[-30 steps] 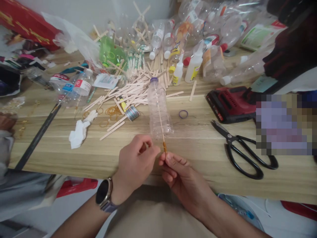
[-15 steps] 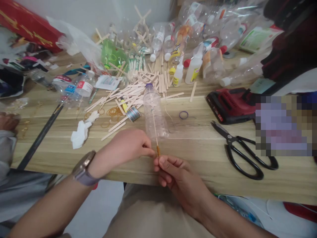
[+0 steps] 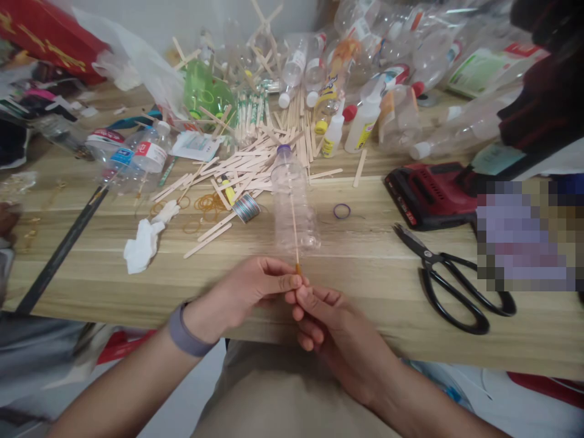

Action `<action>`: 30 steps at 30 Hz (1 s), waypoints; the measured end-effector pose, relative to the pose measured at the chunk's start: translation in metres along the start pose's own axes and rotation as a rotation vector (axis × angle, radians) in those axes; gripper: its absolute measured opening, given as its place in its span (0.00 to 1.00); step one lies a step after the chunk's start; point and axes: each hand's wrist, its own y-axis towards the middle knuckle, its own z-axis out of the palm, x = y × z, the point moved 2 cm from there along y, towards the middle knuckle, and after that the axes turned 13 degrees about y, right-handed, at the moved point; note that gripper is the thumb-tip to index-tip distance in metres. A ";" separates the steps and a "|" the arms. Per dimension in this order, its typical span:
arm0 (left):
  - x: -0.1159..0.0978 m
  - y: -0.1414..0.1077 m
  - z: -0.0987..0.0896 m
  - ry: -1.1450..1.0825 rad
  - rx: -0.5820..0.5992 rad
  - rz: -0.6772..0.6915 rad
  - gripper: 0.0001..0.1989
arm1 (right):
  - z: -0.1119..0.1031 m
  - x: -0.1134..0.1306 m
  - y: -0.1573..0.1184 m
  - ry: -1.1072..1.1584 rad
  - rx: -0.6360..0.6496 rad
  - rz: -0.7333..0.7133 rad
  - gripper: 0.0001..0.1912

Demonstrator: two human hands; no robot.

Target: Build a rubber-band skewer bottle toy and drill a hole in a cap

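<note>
Both hands meet in front of me at the near end of a thin wooden skewer (image 3: 294, 222), which points away over the table. An orange-brown rubber band (image 3: 298, 267) is wound round that end. My left hand (image 3: 249, 291) pinches the wound end from the left, thumb on top. From the right, my right hand (image 3: 340, 325) pinches the same end, its lower fingers curled beneath. Fingertips hide the skewer's tip. Behind the skewer is a clear plastic bottle (image 3: 308, 188) with a purple cap; I cannot tell whether the skewer touches it.
Black-handled scissors (image 3: 429, 258) and a red-and-black power tool (image 3: 433, 191) lie to the right. Popsicle sticks (image 3: 255, 161), a thread spool (image 3: 246, 208), loose rubber bands (image 3: 210, 204) and crumpled tissue (image 3: 143, 243) lie beyond my hands. Several plastic bottles crowd the back. Another person's hand (image 3: 8, 219) shows at left.
My left hand has rolled over, so its thumb now faces up on the wound end and the watch face is out of sight. The right hand keeps its pinch. The view has shifted slightly.
</note>
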 end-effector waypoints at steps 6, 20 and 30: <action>0.005 -0.003 0.013 -0.130 -0.080 -0.023 0.11 | -0.005 -0.002 0.004 0.250 -0.102 0.051 0.15; 0.006 -0.007 0.014 0.202 -0.211 0.174 0.10 | 0.000 0.010 -0.005 -0.136 -0.198 -0.048 0.13; 0.015 -0.012 0.020 0.250 -0.179 0.184 0.11 | 0.004 0.023 0.010 -0.231 -0.145 -0.122 0.16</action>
